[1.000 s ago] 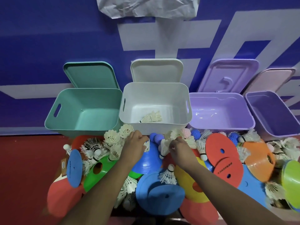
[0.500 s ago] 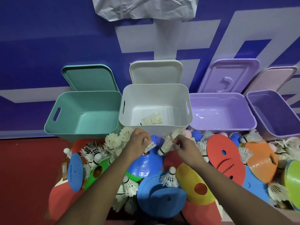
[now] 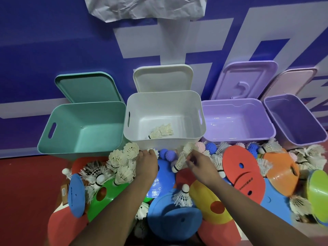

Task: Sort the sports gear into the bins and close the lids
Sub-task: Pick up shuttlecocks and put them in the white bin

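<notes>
Against the blue wall [image 3: 53, 41], four open bins line up: a teal bin [image 3: 81, 128], a white bin [image 3: 165, 110], a lilac bin [image 3: 237, 119] and a darker purple bin [image 3: 294, 119] at far right. The lids [image 3: 87, 87] stand propped up behind them. In the white bin a small bundle of shuttlecocks [image 3: 160, 132] lies on the floor, pale feathers fanned.

In front of the bins the gear is heaped. There are flat cones [image 3: 243, 176] in red, blue, yellow, green and orange, all overlapping. Loose shuttlecocks [image 3: 182, 197] are scattered among them, and spiky balls [image 3: 211, 148], blue and pink, sit against the bin fronts.

Now the hands! The right hand [image 3: 198, 166] pinches a held shuttlecock [image 3: 179, 161] by its white feather skirt, black-banded cork tip pointing down-left, just in front of the white bin. The left hand [image 3: 147, 162] is curled at the pile's far edge, feathers peeking past its knuckles. Whether it grips one, I can't tell.
</notes>
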The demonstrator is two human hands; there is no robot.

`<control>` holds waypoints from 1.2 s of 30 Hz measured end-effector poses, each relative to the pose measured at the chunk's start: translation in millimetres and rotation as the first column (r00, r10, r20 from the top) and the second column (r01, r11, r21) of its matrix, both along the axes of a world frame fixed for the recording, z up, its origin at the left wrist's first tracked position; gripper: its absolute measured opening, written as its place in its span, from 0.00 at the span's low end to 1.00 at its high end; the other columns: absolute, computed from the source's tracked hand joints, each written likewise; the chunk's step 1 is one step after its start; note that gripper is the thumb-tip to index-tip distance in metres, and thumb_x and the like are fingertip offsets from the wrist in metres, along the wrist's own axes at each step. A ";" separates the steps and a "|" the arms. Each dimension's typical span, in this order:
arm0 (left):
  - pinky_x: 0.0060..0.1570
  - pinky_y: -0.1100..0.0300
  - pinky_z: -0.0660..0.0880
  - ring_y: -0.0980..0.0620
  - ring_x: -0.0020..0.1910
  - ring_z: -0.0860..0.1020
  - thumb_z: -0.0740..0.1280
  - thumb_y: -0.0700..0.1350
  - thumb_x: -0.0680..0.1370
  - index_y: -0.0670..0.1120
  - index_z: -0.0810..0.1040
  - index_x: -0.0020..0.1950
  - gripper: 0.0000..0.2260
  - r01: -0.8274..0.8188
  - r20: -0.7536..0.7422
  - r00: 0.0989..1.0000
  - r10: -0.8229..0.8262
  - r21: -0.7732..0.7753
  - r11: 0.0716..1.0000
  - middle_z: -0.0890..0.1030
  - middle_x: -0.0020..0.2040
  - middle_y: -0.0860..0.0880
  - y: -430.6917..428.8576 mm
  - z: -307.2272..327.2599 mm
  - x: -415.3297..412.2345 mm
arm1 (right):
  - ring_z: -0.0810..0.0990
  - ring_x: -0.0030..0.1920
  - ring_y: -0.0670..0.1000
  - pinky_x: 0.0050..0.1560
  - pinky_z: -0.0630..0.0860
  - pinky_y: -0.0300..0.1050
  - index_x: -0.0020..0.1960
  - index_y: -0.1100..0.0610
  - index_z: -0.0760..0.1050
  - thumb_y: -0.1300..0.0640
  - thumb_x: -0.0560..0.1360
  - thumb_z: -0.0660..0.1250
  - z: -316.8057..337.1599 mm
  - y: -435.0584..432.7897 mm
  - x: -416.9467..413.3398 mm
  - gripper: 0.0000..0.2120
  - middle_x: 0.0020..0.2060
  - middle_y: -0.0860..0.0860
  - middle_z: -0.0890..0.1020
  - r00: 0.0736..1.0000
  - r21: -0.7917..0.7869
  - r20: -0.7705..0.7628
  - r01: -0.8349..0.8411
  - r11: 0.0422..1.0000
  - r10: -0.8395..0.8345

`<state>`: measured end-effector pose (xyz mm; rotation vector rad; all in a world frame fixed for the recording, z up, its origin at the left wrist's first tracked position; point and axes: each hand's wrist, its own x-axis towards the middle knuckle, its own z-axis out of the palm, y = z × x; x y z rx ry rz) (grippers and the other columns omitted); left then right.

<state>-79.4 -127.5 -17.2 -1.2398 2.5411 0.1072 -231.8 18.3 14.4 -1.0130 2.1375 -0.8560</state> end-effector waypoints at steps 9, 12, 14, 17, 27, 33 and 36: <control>0.59 0.55 0.69 0.44 0.58 0.71 0.69 0.41 0.72 0.43 0.70 0.62 0.20 0.155 0.003 0.988 -0.155 -0.015 0.988 0.76 0.58 0.43 -6.1 21.9 -8.7 | 0.74 0.34 0.43 0.36 0.69 0.36 0.42 0.53 0.73 0.62 0.75 0.65 4.8 1.4 -7.4 0.06 0.33 0.46 0.78 0.996 -0.090 0.051 0.075 0.993 -0.070; 0.58 0.56 0.67 0.45 0.54 0.74 0.68 0.42 0.73 0.42 0.73 0.59 0.15 0.195 -0.097 0.976 -0.195 -0.008 0.981 0.78 0.54 0.45 -13.1 42.6 -3.6 | 0.73 0.32 0.42 0.36 0.69 0.35 0.41 0.53 0.73 0.62 0.76 0.65 12.4 -0.2 -11.6 0.07 0.32 0.46 0.77 0.988 -0.124 0.121 0.110 0.986 -0.095; 0.56 0.57 0.69 0.45 0.53 0.77 0.62 0.38 0.77 0.43 0.76 0.60 0.12 0.124 -0.320 0.945 -0.069 0.155 0.980 0.80 0.54 0.44 -20.1 50.0 3.3 | 0.74 0.33 0.45 0.37 0.71 0.38 0.41 0.56 0.73 0.64 0.76 0.65 18.5 -2.0 -14.9 0.07 0.32 0.51 0.78 0.972 -0.164 0.207 0.149 0.975 -0.114; 0.42 0.66 0.72 0.56 0.43 0.78 0.58 0.37 0.81 0.50 0.76 0.61 0.13 0.010 -0.519 0.722 0.456 0.667 0.745 0.81 0.52 0.48 -20.7 62.8 16.0 | 0.75 0.32 0.45 0.35 0.72 0.37 0.43 0.63 0.75 0.69 0.76 0.63 31.7 -5.8 -20.1 0.06 0.32 0.56 0.78 0.914 -0.245 0.356 0.294 0.924 -0.196; 0.52 0.67 0.74 0.56 0.56 0.78 0.60 0.31 0.80 0.47 0.72 0.67 0.19 0.265 -0.408 0.527 0.745 0.912 0.312 0.79 0.61 0.51 -0.1 63.1 14.8 | 0.77 0.39 0.46 0.41 0.72 0.40 0.43 0.57 0.76 0.64 0.76 0.67 47.4 -20.8 -15.1 0.05 0.36 0.50 0.79 0.959 -0.298 0.275 0.158 0.941 -0.074; 0.39 0.68 0.73 0.64 0.44 0.78 0.75 0.42 0.73 0.64 0.74 0.61 0.23 0.221 -0.507 0.686 0.522 0.829 0.514 0.83 0.46 0.62 3.9 62.9 2.3 | 0.77 0.37 0.43 0.37 0.73 0.34 0.46 0.53 0.79 0.58 0.77 0.69 52.6 -18.3 -4.9 0.02 0.40 0.50 0.81 0.948 -0.313 0.311 0.032 0.949 0.071; 0.42 0.61 0.72 0.61 0.49 0.79 0.73 0.39 0.74 0.57 0.75 0.63 0.21 0.235 -0.490 0.602 0.631 0.864 0.446 0.84 0.53 0.58 6.9 57.6 0.1 | 0.79 0.42 0.46 0.42 0.73 0.39 0.47 0.51 0.78 0.51 0.77 0.68 41.5 -5.6 -20.7 0.04 0.43 0.48 0.81 0.972 -0.282 0.221 0.142 0.949 -0.080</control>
